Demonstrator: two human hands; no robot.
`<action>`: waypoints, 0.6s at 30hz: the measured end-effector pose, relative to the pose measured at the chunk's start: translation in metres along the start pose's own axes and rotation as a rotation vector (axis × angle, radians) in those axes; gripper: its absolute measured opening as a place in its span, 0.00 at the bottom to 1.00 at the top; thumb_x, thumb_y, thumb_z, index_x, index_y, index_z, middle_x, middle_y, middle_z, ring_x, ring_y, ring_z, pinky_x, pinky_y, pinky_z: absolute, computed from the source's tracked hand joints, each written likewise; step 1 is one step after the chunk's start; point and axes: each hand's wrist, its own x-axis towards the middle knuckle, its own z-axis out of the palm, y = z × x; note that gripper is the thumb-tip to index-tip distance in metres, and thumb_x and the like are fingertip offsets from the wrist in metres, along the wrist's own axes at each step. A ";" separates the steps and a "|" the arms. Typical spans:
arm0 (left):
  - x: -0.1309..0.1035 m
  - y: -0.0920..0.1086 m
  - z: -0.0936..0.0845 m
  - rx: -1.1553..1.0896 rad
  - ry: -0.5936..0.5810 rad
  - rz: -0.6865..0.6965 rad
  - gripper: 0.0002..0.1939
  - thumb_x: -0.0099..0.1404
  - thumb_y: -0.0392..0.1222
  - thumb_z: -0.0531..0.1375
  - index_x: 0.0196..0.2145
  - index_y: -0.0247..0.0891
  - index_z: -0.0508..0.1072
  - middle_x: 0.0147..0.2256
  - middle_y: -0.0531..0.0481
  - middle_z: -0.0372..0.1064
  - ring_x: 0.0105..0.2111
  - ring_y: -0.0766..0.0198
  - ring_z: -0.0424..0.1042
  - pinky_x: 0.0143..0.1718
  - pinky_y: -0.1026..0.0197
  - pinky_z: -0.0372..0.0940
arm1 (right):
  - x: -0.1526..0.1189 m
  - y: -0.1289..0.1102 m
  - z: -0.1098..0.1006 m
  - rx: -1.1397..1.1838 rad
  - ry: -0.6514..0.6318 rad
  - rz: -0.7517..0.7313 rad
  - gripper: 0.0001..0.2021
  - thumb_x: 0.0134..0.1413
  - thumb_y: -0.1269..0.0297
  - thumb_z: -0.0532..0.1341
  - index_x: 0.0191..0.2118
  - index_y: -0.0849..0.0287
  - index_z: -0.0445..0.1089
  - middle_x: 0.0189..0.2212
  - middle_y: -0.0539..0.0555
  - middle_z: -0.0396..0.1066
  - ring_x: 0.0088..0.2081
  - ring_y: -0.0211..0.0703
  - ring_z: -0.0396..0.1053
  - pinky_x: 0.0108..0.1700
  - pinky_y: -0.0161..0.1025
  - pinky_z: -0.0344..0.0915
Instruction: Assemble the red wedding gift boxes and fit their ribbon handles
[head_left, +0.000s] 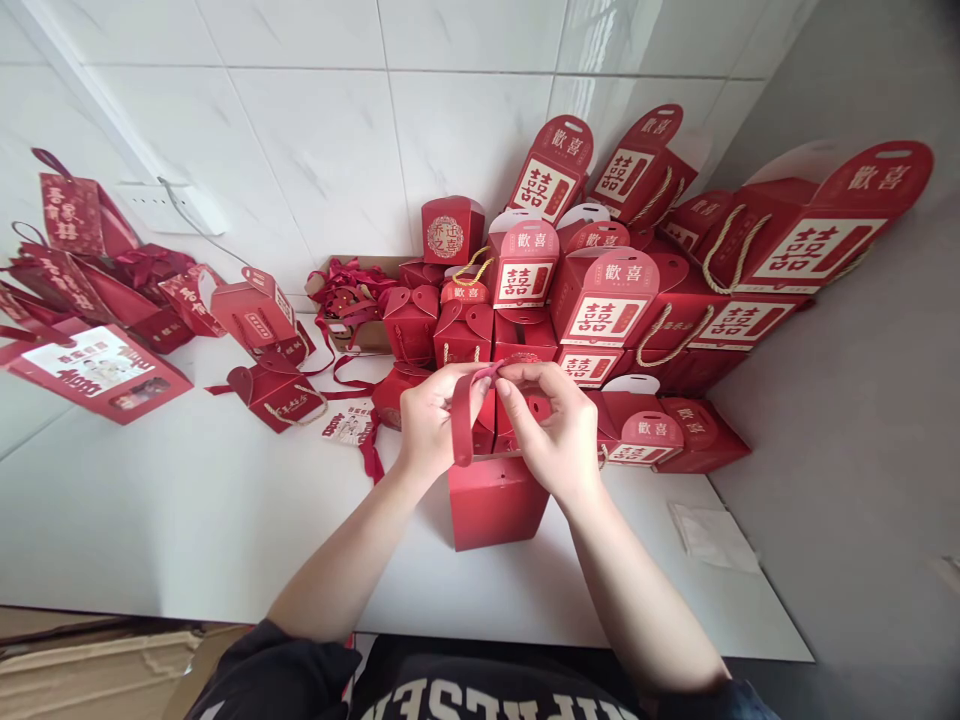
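Between my two hands is a red strap, bent into a loop that hangs down on the left. My left hand pinches it near its upper end. Fingertips of my right hand close on the same end, touching those of the left. Just below and behind the hands, a plain red box stands on the white table; a small hole shows near its upper edge, and its top is partly hidden by the hands and strap.
Stacked red gift boxes fill the back right. A carton of red ribbons stands behind. More red boxes and bags lie at left. White paper lies near the right edge. Tiled wall behind, grey wall at right.
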 end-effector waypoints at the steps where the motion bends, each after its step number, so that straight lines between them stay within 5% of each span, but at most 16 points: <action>1: -0.001 0.000 0.000 -0.011 -0.014 0.009 0.12 0.63 0.44 0.66 0.44 0.39 0.81 0.40 0.45 0.80 0.40 0.57 0.80 0.41 0.61 0.76 | -0.001 0.000 0.000 -0.018 0.014 -0.005 0.03 0.63 0.64 0.62 0.40 0.56 0.72 0.37 0.52 0.77 0.39 0.42 0.76 0.43 0.39 0.72; 9: 0.000 0.009 0.000 0.033 -0.037 -0.001 0.09 0.65 0.45 0.64 0.40 0.40 0.81 0.38 0.47 0.80 0.38 0.58 0.80 0.40 0.61 0.75 | -0.003 0.007 0.000 -0.254 0.087 -0.303 0.04 0.61 0.71 0.61 0.38 0.56 0.73 0.33 0.53 0.77 0.36 0.44 0.74 0.43 0.43 0.71; 14: 0.007 0.015 -0.009 -0.223 -0.159 -0.176 0.09 0.62 0.48 0.67 0.36 0.39 0.80 0.36 0.48 0.79 0.36 0.59 0.79 0.38 0.60 0.75 | -0.002 -0.006 -0.014 0.056 -0.012 -0.086 0.03 0.62 0.67 0.62 0.40 0.55 0.74 0.41 0.55 0.74 0.45 0.46 0.73 0.48 0.44 0.71; 18: 0.010 0.018 -0.012 -0.539 -0.264 -0.369 0.11 0.57 0.48 0.71 0.33 0.40 0.78 0.32 0.51 0.78 0.32 0.63 0.77 0.32 0.65 0.73 | -0.007 -0.012 -0.017 0.306 -0.089 0.037 0.05 0.60 0.66 0.65 0.42 0.54 0.74 0.38 0.52 0.76 0.41 0.44 0.74 0.46 0.43 0.72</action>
